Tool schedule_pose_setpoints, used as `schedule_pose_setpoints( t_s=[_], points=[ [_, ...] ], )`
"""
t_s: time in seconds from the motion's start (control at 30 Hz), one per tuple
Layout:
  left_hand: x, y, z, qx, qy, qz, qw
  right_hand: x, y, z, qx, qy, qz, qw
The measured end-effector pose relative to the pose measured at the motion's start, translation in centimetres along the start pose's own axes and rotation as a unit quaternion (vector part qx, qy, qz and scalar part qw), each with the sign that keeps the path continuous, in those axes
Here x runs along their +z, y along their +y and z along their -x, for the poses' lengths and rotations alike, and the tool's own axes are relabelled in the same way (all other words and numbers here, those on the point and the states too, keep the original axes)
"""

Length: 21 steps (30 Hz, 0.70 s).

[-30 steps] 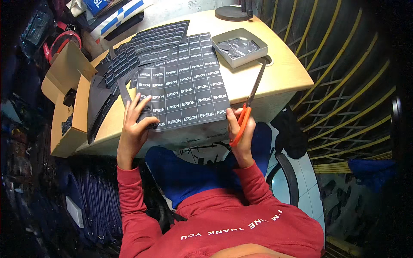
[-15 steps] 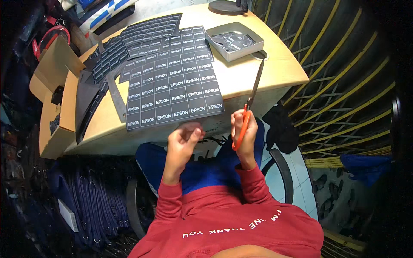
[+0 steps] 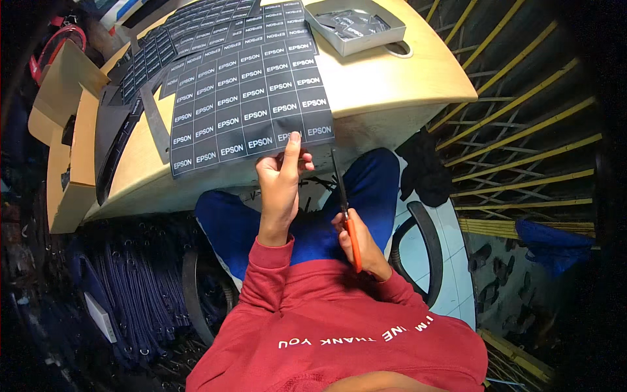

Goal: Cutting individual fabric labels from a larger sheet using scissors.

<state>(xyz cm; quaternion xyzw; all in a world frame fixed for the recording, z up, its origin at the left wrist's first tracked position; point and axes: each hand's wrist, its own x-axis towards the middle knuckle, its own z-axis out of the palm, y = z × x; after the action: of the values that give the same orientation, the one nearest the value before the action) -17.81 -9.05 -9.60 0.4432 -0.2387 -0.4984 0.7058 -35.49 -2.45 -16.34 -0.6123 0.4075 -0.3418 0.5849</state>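
Observation:
A black sheet (image 3: 241, 104) printed with a grid of white-lettered labels lies on the table, its near edge hanging past the table's front. My left hand (image 3: 281, 176) pinches that near edge close to the right corner, thumb on top and fingers beneath. In my right hand (image 3: 364, 247) is a pair of scissors (image 3: 346, 212) with orange handles, held upright below the sheet's right corner. The scissors' tip points at that corner; whether it touches the sheet I cannot tell. More printed sheets (image 3: 209, 29) lie farther back.
A grey open box (image 3: 353, 46) with loose cut labels stands at the table's far right. A metal ruler (image 3: 155, 124) lies left of the sheet. Beyond it are dark strips (image 3: 117, 150) and an open cardboard box (image 3: 81, 137). A yellow-barred folding gate (image 3: 522, 137) stands to the right.
My left hand has risen to the sheet's near edge and taken hold of it. The scissors have come down from over the table to below the sheet's right corner. The view has shifted.

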Motion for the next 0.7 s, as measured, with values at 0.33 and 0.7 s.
schedule_pose_setpoints(
  t_s=[0.33,0.7],
  points=[
    [0.4,1.0,0.7,0.046,0.035,-0.096,0.994,1.5,-2.2,-1.9,-0.008,-0.087,-0.032,0.996],
    [0.6,0.4,1.7,0.022,0.002,-0.074,0.997,1.9,-2.5,-3.7,-0.036,-0.055,-0.085,0.994]
  ],
)
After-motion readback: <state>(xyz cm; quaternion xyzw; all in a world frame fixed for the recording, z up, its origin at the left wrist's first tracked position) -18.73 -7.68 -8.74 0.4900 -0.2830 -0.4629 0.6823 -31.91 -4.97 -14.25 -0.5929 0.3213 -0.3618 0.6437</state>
